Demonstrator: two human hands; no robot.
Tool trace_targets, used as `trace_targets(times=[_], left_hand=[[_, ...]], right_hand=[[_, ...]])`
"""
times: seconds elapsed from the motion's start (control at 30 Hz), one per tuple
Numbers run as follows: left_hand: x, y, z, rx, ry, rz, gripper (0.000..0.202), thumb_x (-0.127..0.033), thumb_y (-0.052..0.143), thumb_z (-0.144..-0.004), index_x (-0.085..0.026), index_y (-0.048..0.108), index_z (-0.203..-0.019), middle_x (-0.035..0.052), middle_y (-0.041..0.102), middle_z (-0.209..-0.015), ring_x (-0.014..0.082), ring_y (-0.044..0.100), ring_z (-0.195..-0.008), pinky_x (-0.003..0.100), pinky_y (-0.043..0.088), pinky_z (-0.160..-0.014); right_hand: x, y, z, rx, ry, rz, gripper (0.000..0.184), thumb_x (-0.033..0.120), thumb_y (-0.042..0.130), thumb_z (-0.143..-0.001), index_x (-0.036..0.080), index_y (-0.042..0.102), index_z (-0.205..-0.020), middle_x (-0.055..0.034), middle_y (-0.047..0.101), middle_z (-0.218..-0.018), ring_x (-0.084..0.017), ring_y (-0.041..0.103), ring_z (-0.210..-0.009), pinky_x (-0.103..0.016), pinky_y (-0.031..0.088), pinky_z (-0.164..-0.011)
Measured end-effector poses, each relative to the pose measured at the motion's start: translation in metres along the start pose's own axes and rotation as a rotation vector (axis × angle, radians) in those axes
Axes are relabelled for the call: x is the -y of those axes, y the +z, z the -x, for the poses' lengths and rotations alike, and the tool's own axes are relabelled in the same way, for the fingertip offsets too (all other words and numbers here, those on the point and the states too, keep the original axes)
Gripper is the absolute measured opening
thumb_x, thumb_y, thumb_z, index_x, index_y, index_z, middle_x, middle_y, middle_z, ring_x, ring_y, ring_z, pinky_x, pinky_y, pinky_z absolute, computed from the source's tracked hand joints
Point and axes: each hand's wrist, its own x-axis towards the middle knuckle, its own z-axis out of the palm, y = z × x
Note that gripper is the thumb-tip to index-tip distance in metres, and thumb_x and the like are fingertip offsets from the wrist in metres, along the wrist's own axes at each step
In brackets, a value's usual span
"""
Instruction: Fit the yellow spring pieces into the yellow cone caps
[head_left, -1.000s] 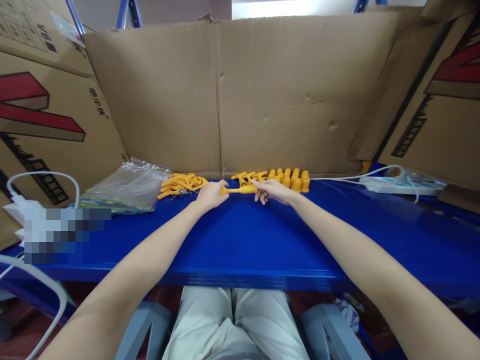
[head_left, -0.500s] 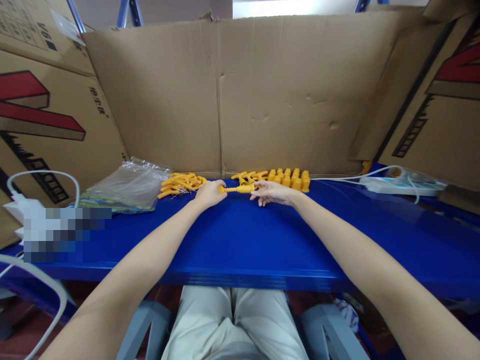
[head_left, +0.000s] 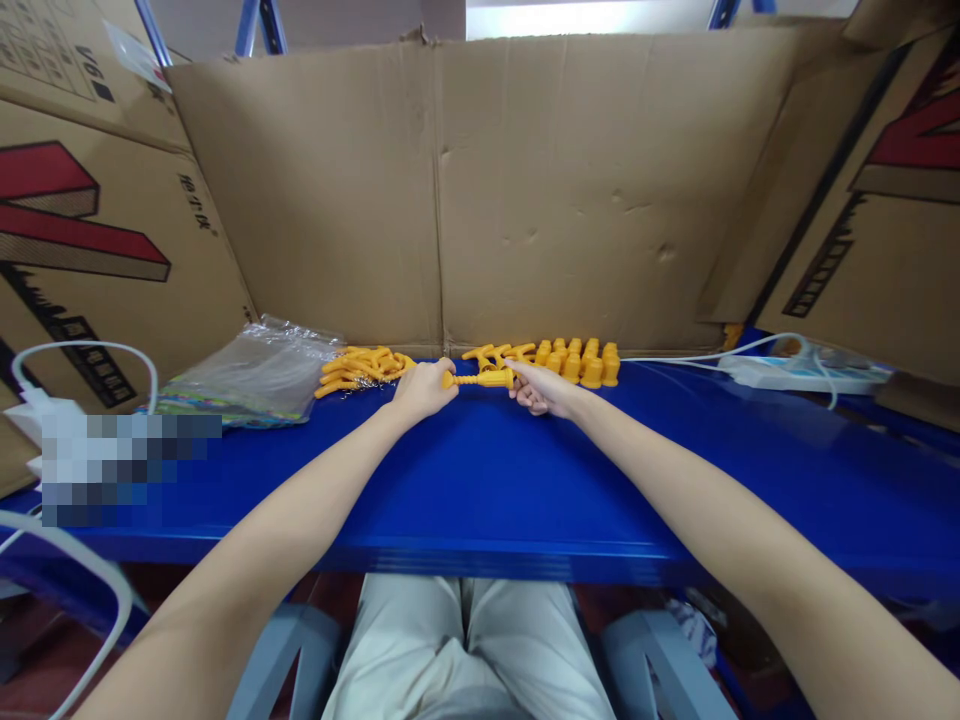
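Observation:
A long yellow plastic part [head_left: 480,379] lies crosswise near the back of the blue table [head_left: 480,480]. My left hand [head_left: 421,389] is closed round its left end. My right hand [head_left: 541,388] pinches its thicker right end, fingers curled. Just behind lie a few loose yellow hooked pieces [head_left: 499,353]. To their right stands a cluster of small yellow caps [head_left: 581,361]. A pile of yellow curved pieces [head_left: 360,366] lies left of my left hand.
Clear plastic bags [head_left: 259,372] lie at the back left. Cardboard walls [head_left: 570,190] close in the back and both sides. A white power strip [head_left: 802,372] with cable sits at the right. White cables [head_left: 82,350] loop at the left edge.
My right hand's fingers were stretched out half a second ago and have curled onto the part's right end. The left hand and the part have barely moved.

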Motion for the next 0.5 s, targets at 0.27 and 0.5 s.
trace_targets(times=[0.27,0.5], left_hand=[[0.003,0.003,-0.004,0.002,-0.012,0.089,0.030,-0.035,0.054,-0.078,-0.025,0.064,-0.105,0.0063,0.072,-0.094,0.0253,0.065,-0.093,0.032,0.048,-0.077],[0.005,0.002,-0.004,0.007,-0.019,0.064,0.030,-0.035,0.054,-0.078,-0.025,0.064,-0.105,0.0064,0.072,-0.095,0.0242,0.065,-0.093,0.031,0.047,-0.077]], right_hand=[[0.005,-0.005,0.007,0.004,0.090,-0.014,0.060,0.071,0.027,-0.089,0.017,0.052,-0.077,-0.0021,0.055,-0.046,-0.006,0.035,-0.026,-0.017,0.025,-0.025],[0.000,-0.012,0.006,0.073,-0.114,-0.028,0.018,0.033,0.060,-0.090,0.016,0.054,-0.091,-0.0054,0.071,-0.078,-0.007,0.056,-0.044,-0.017,0.047,-0.041]])
